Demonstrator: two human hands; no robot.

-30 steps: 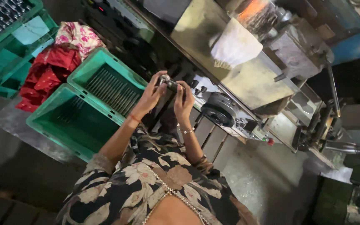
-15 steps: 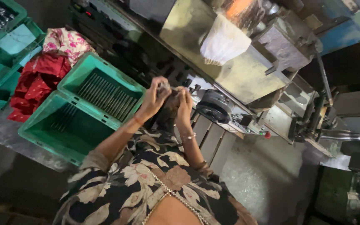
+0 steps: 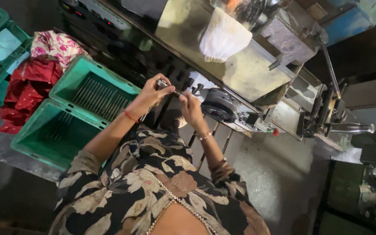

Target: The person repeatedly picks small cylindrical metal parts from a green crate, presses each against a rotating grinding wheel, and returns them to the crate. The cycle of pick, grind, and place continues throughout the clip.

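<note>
From the head camera I look down on my own arms. My left hand [image 3: 149,93] and right hand [image 3: 191,106] meet in front of the machine [image 3: 240,74], and between them I hold a small metal part [image 3: 167,85], a short dark rod with a shinier end. My left fingers are pinched around its thick end; my right fingertips close on the thin end just beside them. It sits over my lap, near the machine's black knobs [image 3: 193,87].

I judge the part stiff, hard and light enough for fingertips alone, but smooth, maybe oily, so it could slip. The thicker end gives the surer hold.

To my left stand two green crates [image 3: 62,135], touching each other. The farther one holds a row of thin metal pieces [image 3: 99,99]; a few lie in the nearer one. Beyond them lies red cloth [image 3: 25,93] with flowered cloth [image 3: 55,45] above it. A white woven bag [image 3: 223,37] sits on the machine's top plate, and a small red button [image 3: 275,132] shows on its front. I can make out no labels.
</note>
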